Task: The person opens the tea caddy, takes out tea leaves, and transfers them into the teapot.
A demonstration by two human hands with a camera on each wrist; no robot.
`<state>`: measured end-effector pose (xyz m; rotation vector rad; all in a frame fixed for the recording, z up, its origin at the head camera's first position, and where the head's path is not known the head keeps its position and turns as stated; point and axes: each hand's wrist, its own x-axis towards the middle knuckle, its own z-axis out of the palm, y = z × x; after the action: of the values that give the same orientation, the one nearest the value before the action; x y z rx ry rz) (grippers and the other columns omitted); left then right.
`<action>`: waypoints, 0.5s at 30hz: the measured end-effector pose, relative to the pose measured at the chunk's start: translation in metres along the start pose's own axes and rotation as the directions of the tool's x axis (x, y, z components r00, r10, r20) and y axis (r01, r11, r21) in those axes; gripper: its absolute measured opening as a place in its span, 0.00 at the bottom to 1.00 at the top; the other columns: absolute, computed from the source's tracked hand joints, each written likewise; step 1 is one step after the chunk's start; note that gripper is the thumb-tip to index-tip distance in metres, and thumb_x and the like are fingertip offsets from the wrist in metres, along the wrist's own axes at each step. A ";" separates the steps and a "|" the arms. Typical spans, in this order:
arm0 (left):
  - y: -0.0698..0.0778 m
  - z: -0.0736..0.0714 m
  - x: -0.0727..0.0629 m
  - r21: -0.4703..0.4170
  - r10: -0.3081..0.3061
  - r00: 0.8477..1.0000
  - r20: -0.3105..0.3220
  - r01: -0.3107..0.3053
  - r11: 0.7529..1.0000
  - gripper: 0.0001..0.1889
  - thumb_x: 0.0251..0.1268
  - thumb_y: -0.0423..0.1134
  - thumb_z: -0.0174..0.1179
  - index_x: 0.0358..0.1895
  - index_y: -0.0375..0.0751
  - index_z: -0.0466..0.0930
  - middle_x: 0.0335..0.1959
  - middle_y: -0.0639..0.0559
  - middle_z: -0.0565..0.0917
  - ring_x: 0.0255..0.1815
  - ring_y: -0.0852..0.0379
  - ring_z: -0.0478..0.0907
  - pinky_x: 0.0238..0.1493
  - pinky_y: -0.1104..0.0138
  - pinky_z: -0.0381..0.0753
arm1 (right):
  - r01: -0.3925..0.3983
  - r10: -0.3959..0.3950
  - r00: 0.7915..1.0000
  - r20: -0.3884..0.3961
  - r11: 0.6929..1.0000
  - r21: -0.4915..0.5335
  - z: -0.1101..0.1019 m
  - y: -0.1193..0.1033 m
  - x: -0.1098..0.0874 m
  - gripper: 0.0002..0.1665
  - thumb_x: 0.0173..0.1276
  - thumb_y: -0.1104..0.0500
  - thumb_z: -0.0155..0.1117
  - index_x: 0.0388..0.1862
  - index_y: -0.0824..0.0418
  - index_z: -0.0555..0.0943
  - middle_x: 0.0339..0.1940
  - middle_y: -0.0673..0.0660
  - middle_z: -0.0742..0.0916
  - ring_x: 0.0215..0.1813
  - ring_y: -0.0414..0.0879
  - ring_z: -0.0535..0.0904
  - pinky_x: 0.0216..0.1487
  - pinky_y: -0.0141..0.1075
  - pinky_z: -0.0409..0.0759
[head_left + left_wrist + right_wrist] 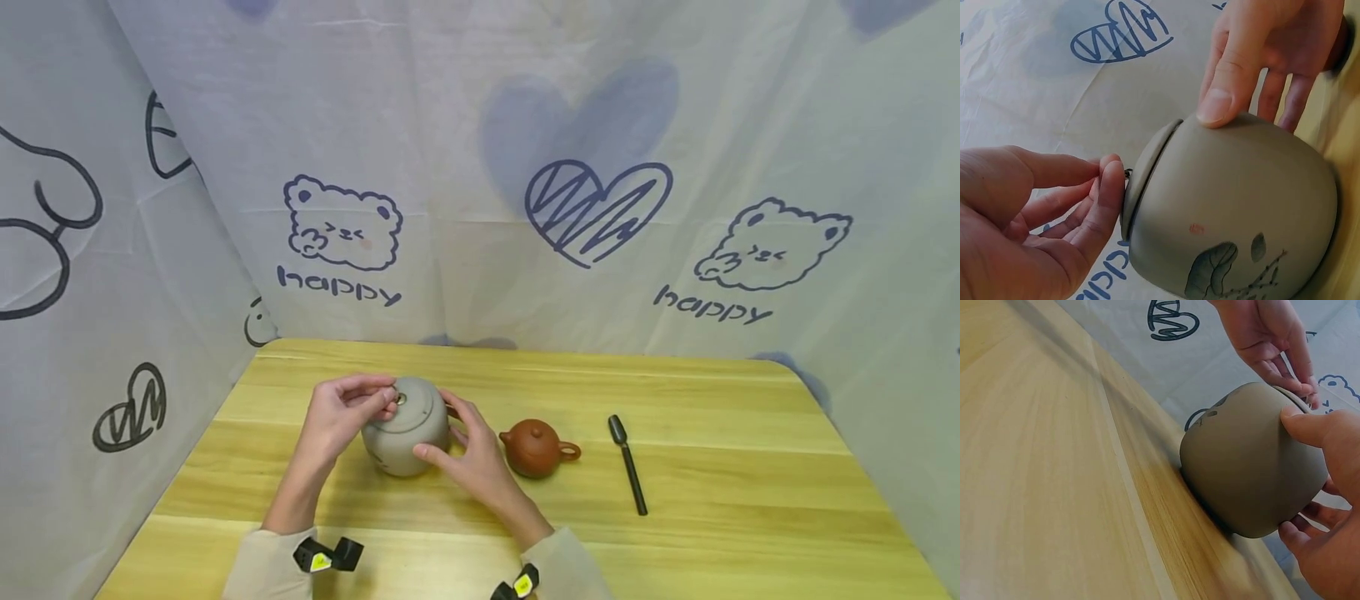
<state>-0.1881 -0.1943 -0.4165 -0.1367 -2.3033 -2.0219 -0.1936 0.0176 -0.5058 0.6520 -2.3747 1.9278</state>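
A grey ceramic jar (405, 454) stands on the table, painted with dark leaves and a small red mark. Its round lid (1147, 165) sits on the mouth, a dark seam showing between the two. My left hand (348, 408) pinches the small metal ring (401, 399) at the lid's centre between thumb and fingertips. On the jar's other side my right hand (476, 458) holds the body, thumb on the near side and fingers round the far side. Just right of that hand is a reddish-brown clay teapot (534, 450), spout towards the jar.
A dark tea scoop (628, 467) with a long handle lies right of the teapot. The wooden table (750, 467) meets a hanging printed cloth (465, 250) at its back edge, and more cloth hangs on the left.
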 end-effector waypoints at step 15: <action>-0.002 0.004 0.001 0.480 0.158 0.985 -0.063 -0.109 0.870 0.12 0.63 0.26 0.72 0.49 0.32 0.90 0.41 0.42 0.90 0.42 0.47 0.87 0.41 0.71 0.87 | 0.015 -0.015 1.000 0.004 1.000 0.000 -0.001 -0.001 0.000 0.47 0.68 0.51 0.77 0.81 0.49 0.66 0.76 0.52 0.73 0.77 0.52 0.70 0.74 0.54 0.73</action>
<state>-0.1892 -0.1909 -0.4192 -0.1532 -2.5602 -1.3131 -0.1934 0.0185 -0.5042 0.6723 -2.3653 1.9225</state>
